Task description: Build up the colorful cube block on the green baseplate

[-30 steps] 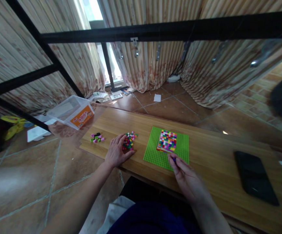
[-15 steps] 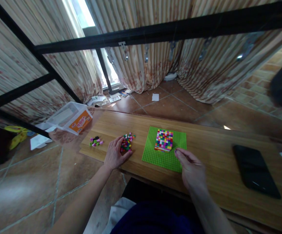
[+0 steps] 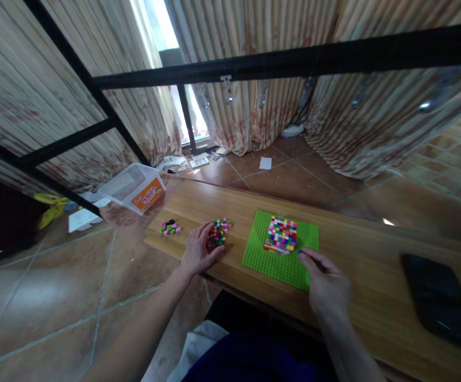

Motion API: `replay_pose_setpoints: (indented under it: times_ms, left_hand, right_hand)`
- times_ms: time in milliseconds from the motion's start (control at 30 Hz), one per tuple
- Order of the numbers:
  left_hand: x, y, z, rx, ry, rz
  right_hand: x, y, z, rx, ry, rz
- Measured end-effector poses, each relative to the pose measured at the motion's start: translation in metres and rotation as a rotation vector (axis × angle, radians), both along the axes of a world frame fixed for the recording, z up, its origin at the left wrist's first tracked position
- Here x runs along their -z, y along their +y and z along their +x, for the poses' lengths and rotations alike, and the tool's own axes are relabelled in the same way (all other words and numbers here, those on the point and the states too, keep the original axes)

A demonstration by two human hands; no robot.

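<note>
looks well along, with a multicoloured block (image 3: 281, 234) built on the green baseplate (image 3: 262, 257), yet not done, given loose bricks (image 3: 219, 233) at its 9 o'clock touched by the slack, unclenched left hand (image 3: 199, 253) and a small blue brick (image 3: 301, 253) pinched in the right hand (image 3: 326, 282) at the block's 4 o'clock

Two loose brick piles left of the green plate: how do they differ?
Size: the right pile is bigger than the left pile. Colour: right pile mixes red, green, yellow, pink; left pile is mostly pink, green, black. Contact: the left hand touches the right pile; the left pile lies apart. Both are loose bricks on the table.
</note>
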State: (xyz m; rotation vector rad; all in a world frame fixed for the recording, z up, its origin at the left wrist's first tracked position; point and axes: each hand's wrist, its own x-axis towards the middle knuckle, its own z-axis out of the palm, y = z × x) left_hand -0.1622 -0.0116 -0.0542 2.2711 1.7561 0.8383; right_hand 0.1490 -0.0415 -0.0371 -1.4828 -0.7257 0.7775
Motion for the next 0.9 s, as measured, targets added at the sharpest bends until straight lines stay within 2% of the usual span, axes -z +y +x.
replay_pose_setpoints:
  times_ms: [100, 200, 267, 333, 433, 500, 567, 667, 900]
  left_hand:
    - [0.003, -0.001, -0.004, -0.067, -0.098, 0.062]
    - [0.005, -0.011, 0.000, -0.288, -0.215, 0.163]
    - [0.002, -0.026, 0.015, -0.401, -0.266, 0.238]
    - [-0.004, -0.045, 0.042, -0.349, -0.278, 0.232]
    - [-0.019, -0.069, 0.092, -0.076, -0.280, 0.108]
    - [-0.029, -0.074, 0.122, 0.078, -0.262, 0.030]
    - [-0.036, -0.071, 0.143, 0.127, -0.265, -0.034]
    - [-0.038, -0.060, 0.159, 0.135, -0.271, -0.095]
    - [-0.034, -0.051, 0.175, 0.222, -0.239, -0.118]
  right_hand:
    - [0.005, -0.003, 0.004, 0.000, 0.065, -0.012]
    - [0.005, -0.005, 0.005, -0.027, 0.072, -0.012]
    - [0.005, -0.007, 0.006, -0.075, 0.059, -0.006]
    - [0.005, -0.008, 0.007, -0.126, 0.047, -0.004]
    - [0.002, -0.009, 0.008, -0.171, 0.046, 0.002]
    - [-0.002, -0.008, 0.007, -0.182, 0.033, 0.009]
    - [-0.007, -0.006, 0.006, -0.187, 0.002, 0.015]
    - [-0.013, -0.001, 0.005, -0.181, -0.051, 0.033]
    - [-0.016, 0.008, 0.003, -0.214, -0.142, 0.063]
